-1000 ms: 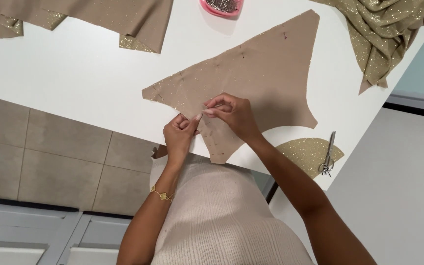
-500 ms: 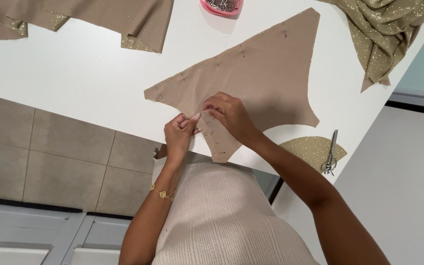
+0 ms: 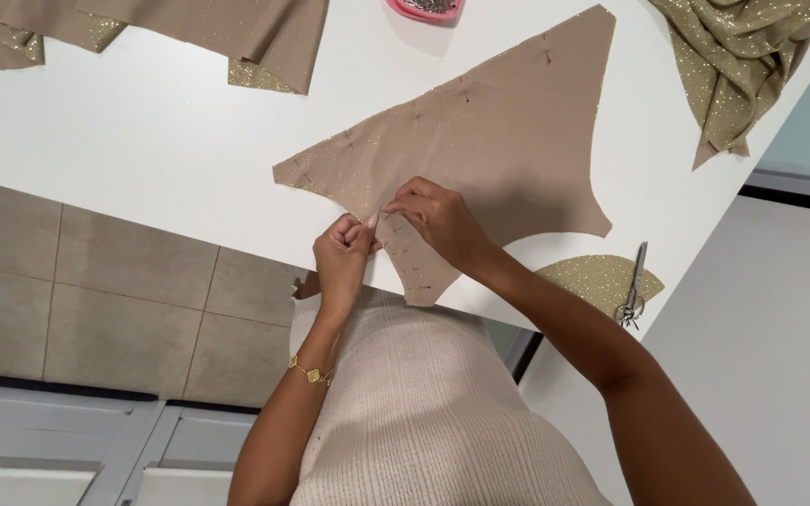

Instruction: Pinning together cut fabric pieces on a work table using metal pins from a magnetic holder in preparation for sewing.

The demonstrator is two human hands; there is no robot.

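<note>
A tan cut fabric piece (image 3: pixel 489 141) with a faint gold sparkle lies flat on the white table (image 3: pixel 161 141), with several pins along its near edge. My left hand (image 3: pixel 341 253) pinches that edge at the table's near side, fingers closed on the cloth. My right hand (image 3: pixel 438 220) rests on the fabric right beside it, fingertips pressing the same spot; whether it holds a pin is too small to tell.
A gold glitter fabric scrap (image 3: pixel 597 279) and small scissors (image 3: pixel 634 286) lie at the near right edge. More tan cloth (image 3: pixel 236 28) lies at the far left, a pink pin dish (image 3: pixel 424 9) at the far middle, crumpled sparkly fabric (image 3: pixel 742 66) at the far right.
Both hands stay at the same spot on the fabric edge, with only small finger movements. The view has shifted slightly.
</note>
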